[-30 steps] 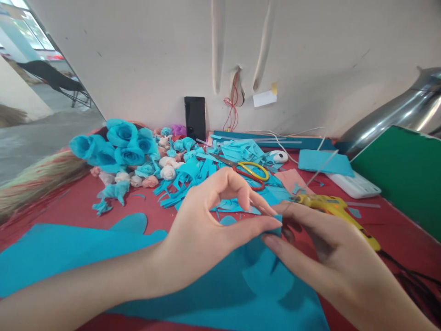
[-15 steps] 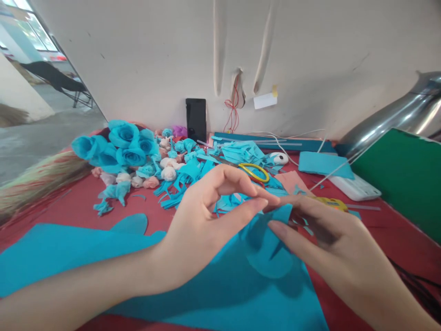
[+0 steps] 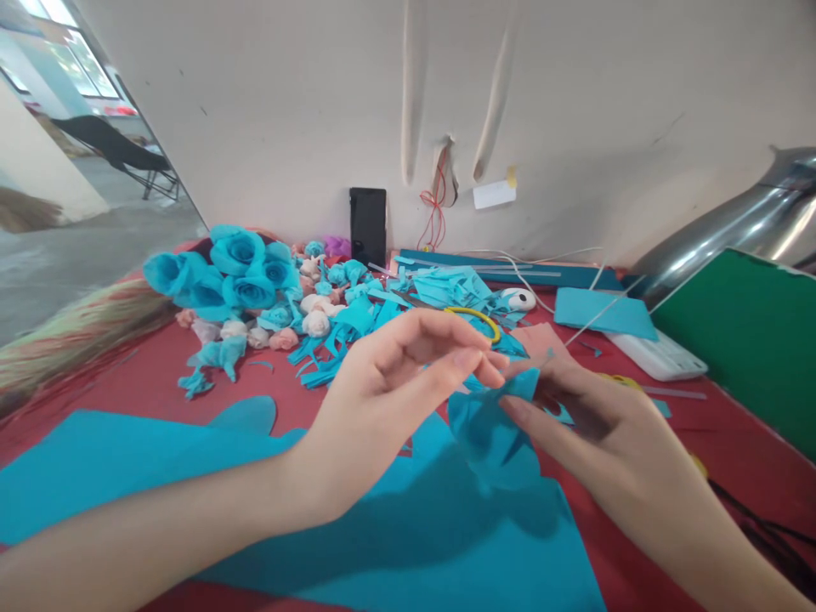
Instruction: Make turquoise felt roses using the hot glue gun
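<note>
A curled blue crepe paper petal [image 3: 494, 438] hangs above the large blue sheet, casting a shadow on it. My right hand [image 3: 590, 421] pinches the petal near its top right corner between thumb and fingers. My left hand [image 3: 399, 387] is closed, thumb pressed against the curled fingers. Its fingertips meet at the petal's upper edge; whether they grip the paper or something thin is hidden. Below both hands the blue crepe sheet [image 3: 357, 544] lies flat, with a rounded blue paper piece [image 3: 246, 415] at its far edge. Yellow-handled scissors [image 3: 478, 321] lie just beyond my left fingers.
Blue paper roses [image 3: 246, 263] stand at the back left beside small pink and white paper flowers [image 3: 315, 323]. Blue scraps [image 3: 344, 336] cover the middle. A phone [image 3: 368, 225] leans on the wall. A green board [image 3: 745, 340] and a metal jug [image 3: 720, 212] are at right.
My left thumb has shifted slightly up and left, away from the petal's face. The petal looks more gathered and sits a little higher. My right hand keeps its pinch.
</note>
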The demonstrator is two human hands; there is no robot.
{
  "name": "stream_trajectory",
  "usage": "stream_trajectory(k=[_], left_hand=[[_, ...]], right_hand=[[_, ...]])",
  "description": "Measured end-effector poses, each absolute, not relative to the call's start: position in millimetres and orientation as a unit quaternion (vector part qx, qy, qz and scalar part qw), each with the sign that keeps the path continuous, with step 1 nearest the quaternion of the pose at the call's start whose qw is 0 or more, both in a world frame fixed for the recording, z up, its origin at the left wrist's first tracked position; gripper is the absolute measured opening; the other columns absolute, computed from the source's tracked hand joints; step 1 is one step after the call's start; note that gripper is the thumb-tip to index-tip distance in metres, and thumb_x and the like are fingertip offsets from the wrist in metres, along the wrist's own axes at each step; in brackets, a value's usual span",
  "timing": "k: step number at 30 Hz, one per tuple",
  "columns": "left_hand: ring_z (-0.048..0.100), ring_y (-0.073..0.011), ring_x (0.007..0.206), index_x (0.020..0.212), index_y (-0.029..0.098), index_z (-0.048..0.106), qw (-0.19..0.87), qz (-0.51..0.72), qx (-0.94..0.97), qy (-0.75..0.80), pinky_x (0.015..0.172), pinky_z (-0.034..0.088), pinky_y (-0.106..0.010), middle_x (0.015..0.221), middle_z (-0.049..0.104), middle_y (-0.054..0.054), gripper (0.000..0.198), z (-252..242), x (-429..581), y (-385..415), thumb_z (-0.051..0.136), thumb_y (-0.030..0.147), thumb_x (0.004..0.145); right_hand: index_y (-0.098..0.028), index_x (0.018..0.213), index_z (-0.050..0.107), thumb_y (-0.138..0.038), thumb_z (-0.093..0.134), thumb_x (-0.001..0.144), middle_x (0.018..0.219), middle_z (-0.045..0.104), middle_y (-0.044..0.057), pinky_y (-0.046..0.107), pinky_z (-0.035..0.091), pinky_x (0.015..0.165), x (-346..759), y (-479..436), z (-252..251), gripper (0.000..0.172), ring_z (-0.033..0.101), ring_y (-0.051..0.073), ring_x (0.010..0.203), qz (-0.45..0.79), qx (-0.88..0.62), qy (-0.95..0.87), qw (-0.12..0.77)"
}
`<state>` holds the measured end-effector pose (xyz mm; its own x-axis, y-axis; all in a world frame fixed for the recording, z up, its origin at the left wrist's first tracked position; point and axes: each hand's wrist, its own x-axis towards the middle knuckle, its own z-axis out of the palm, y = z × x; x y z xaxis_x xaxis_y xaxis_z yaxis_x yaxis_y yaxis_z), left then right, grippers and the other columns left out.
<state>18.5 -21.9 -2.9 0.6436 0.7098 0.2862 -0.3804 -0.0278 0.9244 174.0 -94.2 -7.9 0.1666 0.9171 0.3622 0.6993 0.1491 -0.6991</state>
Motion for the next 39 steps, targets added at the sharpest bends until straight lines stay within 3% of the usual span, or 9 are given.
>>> stream_trajectory(k=[3,7,20,28,34,39], left_hand=[[0.063,-0.0083,0.074,0.08,0.019,0.056,0.699,0.392,0.583,0.133,0.064,0.045,-0.017,0.067,0.056,0.006,0.01,-3,20,-20,0.048,0.016,0.086],[0.054,-0.0029,0.055,0.081,0.018,0.056,0.705,0.384,0.579,0.141,0.057,0.042,-0.016,0.063,0.054,0.006,0.011,-2,23,-19,0.047,0.014,0.086],[0.059,-0.0066,0.066,0.083,0.016,0.064,0.755,0.367,0.53,0.122,0.067,0.048,-0.017,0.071,0.063,0.001,0.017,1,19,-23,0.047,0.011,0.085],[0.057,-0.0093,0.067,0.083,0.017,0.066,0.738,0.367,0.555,0.116,0.068,0.047,-0.02,0.073,0.062,-0.001,0.024,0,18,-24,0.043,0.013,0.086],[0.054,-0.0096,0.073,0.083,0.017,0.064,0.732,0.351,0.575,0.102,0.07,0.044,-0.019,0.075,0.061,-0.001,0.027,0,16,-25,0.038,0.011,0.087],[0.051,-0.0109,0.07,0.066,0.017,0.053,0.734,0.34,0.578,0.108,0.071,0.041,-0.023,0.068,0.056,0.0,0.028,1,16,-22,0.032,0.008,0.083]], right_hand=[[-0.019,0.073,0.059,-0.028,0.054,0.076,0.054,0.051,-0.005,0.017,0.039,0.037,171,-94,-8,0.011,0.044,0.007,0.041,0.147,-0.636,-0.628,0.423],[-0.021,0.073,0.057,-0.027,0.056,0.076,0.058,0.053,-0.005,0.016,0.04,0.041,172,-97,-9,0.007,0.048,0.008,0.048,0.126,-0.628,-0.645,0.417],[-0.021,0.074,0.057,-0.036,0.051,0.08,0.062,0.055,-0.003,0.024,0.039,0.052,182,-92,-14,0.018,0.049,0.013,0.057,0.122,-0.674,-0.619,0.383],[-0.021,0.072,0.053,-0.036,0.05,0.08,0.062,0.053,-0.002,0.026,0.041,0.051,181,-94,-12,0.017,0.049,0.015,0.058,0.136,-0.671,-0.62,0.384],[-0.02,0.068,0.053,-0.035,0.052,0.076,0.062,0.055,-0.001,0.025,0.042,0.052,180,-92,-10,0.017,0.05,0.014,0.057,0.125,-0.663,-0.623,0.396],[-0.019,0.07,0.055,-0.035,0.053,0.076,0.062,0.055,-0.001,0.024,0.042,0.053,178,-92,-10,0.017,0.049,0.014,0.057,0.152,-0.669,-0.607,0.402]])
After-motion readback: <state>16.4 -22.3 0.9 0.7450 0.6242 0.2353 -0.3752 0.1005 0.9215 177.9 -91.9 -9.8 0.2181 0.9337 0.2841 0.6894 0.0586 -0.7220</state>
